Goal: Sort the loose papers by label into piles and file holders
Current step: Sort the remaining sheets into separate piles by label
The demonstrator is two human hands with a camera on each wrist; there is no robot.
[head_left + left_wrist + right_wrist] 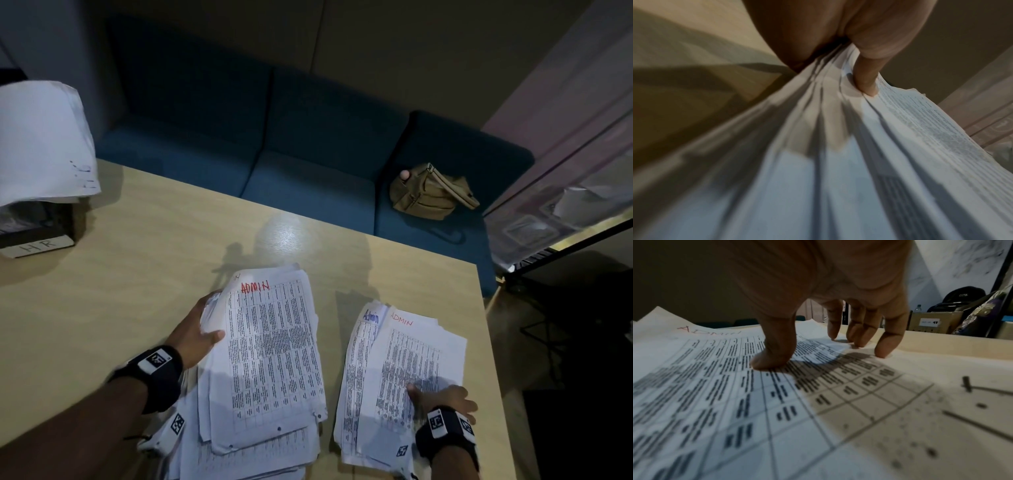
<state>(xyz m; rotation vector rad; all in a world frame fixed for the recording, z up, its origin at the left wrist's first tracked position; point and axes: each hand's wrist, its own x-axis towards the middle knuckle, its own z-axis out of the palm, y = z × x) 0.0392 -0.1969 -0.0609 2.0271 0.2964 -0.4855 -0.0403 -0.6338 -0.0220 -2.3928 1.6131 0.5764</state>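
Sorting in progress: unsorted stack (263, 363) lies on the near middle of the table (137, 246), top sheet headed ADMIN in red. Left hand (198, 334) grips the stack's left edge, fingers under several lifted sheets and thumb (866, 81) pressed on top; the left wrist view shows the sheet edges fanned in that grip. Judgement: the hold keeps the loose pile from sliding while its top sheet is read or peeled.

Admin pile (404, 373) sits just right of the stack, apart from it, two sheets showing "Admin" headings, one blue, one red. Right hand (442, 399) rests on the pile's near right corner, fingers (888, 344) spread and nearly straight, tips and thumb pressing the paper flat, nothing grasped. Likely it is squaring or pinning the sheet laid there.

File holder (37, 236) labelled HR stands at the far left table edge, papers curling over its top.

Surface: pale wood-look table, glare spot mid-far. Room dim. Blue sofa (308, 137) behind the table; tan bag (431, 193) on its right seat. Glass partition at right.
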